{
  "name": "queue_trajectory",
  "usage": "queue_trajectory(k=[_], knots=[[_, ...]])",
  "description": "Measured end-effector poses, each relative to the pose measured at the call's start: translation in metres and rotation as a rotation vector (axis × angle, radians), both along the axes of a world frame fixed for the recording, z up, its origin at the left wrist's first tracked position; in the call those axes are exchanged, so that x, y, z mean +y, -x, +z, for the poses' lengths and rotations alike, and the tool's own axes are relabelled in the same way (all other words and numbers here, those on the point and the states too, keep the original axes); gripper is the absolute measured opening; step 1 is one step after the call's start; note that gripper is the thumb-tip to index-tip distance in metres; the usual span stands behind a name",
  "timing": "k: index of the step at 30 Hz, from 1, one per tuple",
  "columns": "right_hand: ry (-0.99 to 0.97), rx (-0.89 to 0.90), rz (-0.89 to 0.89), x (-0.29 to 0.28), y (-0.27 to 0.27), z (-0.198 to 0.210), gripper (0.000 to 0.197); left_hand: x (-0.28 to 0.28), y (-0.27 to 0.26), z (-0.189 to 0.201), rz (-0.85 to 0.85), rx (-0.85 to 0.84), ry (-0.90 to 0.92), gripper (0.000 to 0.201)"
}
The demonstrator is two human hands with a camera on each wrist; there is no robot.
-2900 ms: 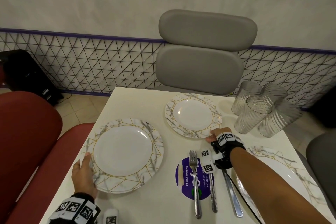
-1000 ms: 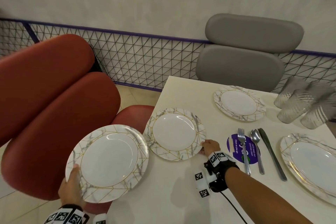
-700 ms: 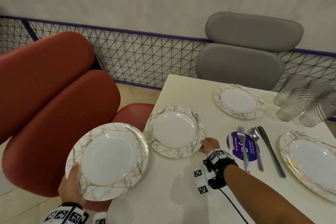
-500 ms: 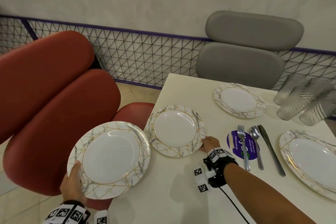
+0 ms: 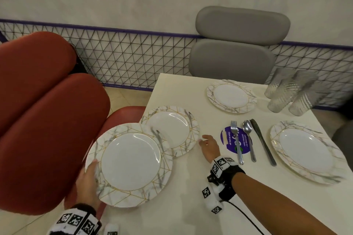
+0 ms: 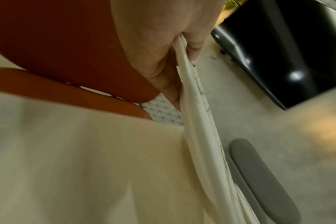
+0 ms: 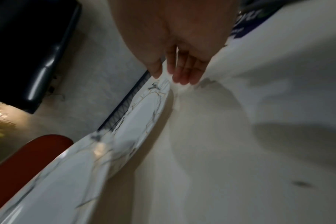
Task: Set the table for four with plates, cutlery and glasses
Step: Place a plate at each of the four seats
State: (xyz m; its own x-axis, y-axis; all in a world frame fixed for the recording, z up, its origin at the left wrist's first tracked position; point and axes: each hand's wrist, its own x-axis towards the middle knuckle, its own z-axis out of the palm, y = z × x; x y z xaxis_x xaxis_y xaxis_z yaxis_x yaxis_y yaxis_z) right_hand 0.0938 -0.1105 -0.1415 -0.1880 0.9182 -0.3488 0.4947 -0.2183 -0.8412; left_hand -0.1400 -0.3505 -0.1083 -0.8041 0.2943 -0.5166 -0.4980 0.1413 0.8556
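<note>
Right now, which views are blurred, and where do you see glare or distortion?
Head view: sharp, wide-angle bending at the edges, small glare arcs on the held plate. Left wrist view: soft, table smeared. Right wrist view: motion-blurred, a bright glint on the near plate.

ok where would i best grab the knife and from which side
Pinch the knife at its handle end, nearest you, coming from its right. It lies flat with the spoon close on its left and bare table between it and the plate on its right.

held plate now overlaps table plate; right hand released.
</note>
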Motion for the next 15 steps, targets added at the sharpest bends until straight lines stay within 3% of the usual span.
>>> queue_trajectory(k=[2,5,9,12,15], knots=[[0.074,0.068,0.096,-0.013,-0.022,0.002,0.026,0.019,-0.020,-0.007,-0.120,-0.020,0.005,0.051],[0.237,0.174,0.105,-0.028,-0.068,0.004,0.016,0.045,-0.066,-0.012,-0.309,-0.118,-0.017,0.064],[0.180,0.134,-0.007,-0.036,-0.146,0.001,0.015,0.060,-0.129,-0.021,-0.545,-0.231,-0.037,0.057],[0.140,0.102,-0.093,-0.037,-0.206,-0.004,0.017,0.058,-0.167,-0.025,-0.789,-0.087,0.041,0.028],[0.121,0.097,-0.134,-0.044,-0.251,-0.007,0.018,0.051,-0.189,-0.034,-0.974,0.063,0.147,0.038]])
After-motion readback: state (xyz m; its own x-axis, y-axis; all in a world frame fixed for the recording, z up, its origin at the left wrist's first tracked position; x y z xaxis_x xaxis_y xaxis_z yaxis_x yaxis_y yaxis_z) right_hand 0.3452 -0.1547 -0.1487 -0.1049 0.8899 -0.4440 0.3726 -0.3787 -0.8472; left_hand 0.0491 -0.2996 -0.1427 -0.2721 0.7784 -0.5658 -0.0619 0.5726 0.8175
